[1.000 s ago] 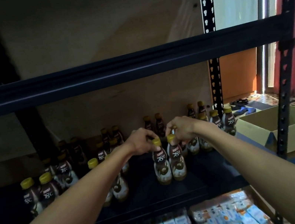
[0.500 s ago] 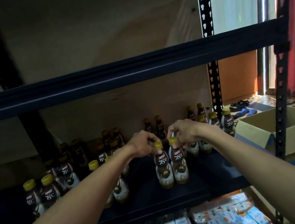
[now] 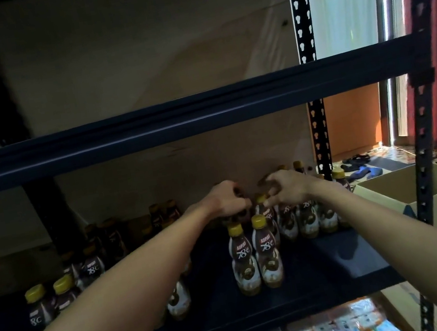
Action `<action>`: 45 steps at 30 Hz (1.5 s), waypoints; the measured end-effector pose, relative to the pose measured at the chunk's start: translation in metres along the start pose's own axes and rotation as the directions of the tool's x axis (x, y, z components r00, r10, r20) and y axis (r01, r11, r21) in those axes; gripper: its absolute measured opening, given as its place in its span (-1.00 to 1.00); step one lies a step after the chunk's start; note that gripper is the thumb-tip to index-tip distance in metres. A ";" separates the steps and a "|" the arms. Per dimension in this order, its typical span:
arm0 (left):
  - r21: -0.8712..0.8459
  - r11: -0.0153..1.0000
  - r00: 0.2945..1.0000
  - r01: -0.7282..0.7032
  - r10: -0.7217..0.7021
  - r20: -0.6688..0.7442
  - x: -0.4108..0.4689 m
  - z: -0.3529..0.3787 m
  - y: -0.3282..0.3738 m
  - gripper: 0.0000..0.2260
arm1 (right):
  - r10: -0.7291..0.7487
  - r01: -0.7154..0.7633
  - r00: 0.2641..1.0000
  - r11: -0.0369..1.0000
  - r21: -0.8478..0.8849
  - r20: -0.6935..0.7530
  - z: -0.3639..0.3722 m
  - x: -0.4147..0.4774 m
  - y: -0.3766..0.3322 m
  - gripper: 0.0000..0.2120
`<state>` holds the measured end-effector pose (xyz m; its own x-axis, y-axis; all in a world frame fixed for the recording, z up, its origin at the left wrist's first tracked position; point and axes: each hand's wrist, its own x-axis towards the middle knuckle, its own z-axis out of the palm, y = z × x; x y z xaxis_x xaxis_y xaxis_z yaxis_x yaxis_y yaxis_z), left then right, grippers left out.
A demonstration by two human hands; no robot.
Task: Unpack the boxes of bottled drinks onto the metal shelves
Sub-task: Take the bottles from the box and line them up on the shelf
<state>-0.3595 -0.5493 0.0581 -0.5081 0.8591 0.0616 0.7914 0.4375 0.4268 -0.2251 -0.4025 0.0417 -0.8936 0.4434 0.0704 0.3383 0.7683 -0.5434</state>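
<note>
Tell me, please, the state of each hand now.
Left hand: curled over a rear bottle; grip cannot be told.
Right hand: curled beside a bottle cap; cannot tell.

A: What's different from a second ago?
B: Both hands have let go of the front pair. The left bottle [image 3: 244, 259] and the right bottle [image 3: 267, 252] now stand free on the shelf [image 3: 328, 259], side by side, caps bare
A: Where did the hands go?
B: Further back. The left hand [image 3: 226, 200] is now over a dark bottle top in the row behind, fingers curled. The right hand [image 3: 285, 189] has moved back too, with its fingers [image 3: 270, 199] bent at the cap of a rear bottle [image 3: 263, 210]
A: Gripping those?
B: Can't tell, too dark and blurred
A: Front pair shifted?
B: No, only released
</note>
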 end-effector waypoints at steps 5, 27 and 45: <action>0.071 0.994 0.996 0.082 -0.084 0.019 0.045 0.018 0.015 -0.55 | 0.071 -0.087 0.994 0.979 -0.186 -0.088 0.008 0.037 0.027 -0.75; 0.180 0.962 0.955 0.204 -0.236 0.178 0.086 0.036 -0.007 -0.74 | 0.035 -0.065 0.993 0.956 -0.287 -0.111 0.034 0.063 0.036 -0.83; 0.084 0.972 0.964 0.221 -0.231 0.132 0.055 0.011 -0.064 -0.33 | -0.020 0.012 0.997 0.994 -0.110 -0.073 0.057 0.075 0.000 -0.62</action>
<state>-0.4339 -0.5273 0.0239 -0.6274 0.7625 -0.1584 0.6854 0.6372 0.3526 -0.3089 -0.3960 -0.0010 -0.8761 0.4606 0.1423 0.3584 0.8197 -0.4468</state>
